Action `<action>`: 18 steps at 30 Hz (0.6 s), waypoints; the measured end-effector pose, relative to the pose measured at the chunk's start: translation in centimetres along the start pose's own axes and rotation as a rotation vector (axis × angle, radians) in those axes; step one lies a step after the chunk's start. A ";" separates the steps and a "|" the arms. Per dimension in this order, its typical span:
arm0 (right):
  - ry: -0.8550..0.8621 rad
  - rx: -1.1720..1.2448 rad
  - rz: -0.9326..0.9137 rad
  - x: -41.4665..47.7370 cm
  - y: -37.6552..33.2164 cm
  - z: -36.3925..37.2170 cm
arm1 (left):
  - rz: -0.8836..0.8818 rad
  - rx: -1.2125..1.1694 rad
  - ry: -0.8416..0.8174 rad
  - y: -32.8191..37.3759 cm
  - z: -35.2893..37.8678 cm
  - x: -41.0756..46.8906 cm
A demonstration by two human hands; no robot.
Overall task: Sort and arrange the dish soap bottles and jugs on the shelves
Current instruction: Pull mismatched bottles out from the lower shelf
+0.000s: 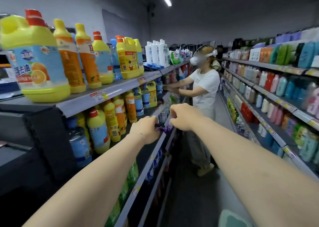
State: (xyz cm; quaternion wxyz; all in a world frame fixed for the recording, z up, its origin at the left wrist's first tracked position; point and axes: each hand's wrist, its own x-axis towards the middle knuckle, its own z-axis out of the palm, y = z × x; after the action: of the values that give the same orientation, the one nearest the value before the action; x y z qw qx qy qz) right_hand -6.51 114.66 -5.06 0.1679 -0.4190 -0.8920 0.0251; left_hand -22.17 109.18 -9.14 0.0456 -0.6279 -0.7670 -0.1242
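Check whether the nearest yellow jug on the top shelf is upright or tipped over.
Upright. The jug stands on its base on the shelf, with its red cap at the top.

Single head-worn wide-angle view, facing along the aisle (189, 200), shelves (110, 90) close at left, edges seemingly warped.

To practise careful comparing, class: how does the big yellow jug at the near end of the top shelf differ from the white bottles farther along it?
The jug is yellow with a red cap; the white bottles have white tops. The jug is broad with a handle; the bottles are slim, without one. Both stand upright on the top shelf.
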 end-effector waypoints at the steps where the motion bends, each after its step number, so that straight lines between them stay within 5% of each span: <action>1: 0.004 -0.002 -0.011 1.7 1.4 0.5 | -0.005 -0.001 0.009 0.2 0.7 1.9; 18: -0.057 0.046 -0.269 30.8 18.1 7.4 | -0.241 -0.107 0.121 1.0 8.8 29.5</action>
State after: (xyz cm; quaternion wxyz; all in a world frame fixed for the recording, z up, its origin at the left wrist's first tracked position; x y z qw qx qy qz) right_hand -13.78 150.37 -6.82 0.1537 -0.2907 -0.9437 0.0348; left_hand -26.52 139.62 -10.85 0.0430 -0.5242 -0.8250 -0.2068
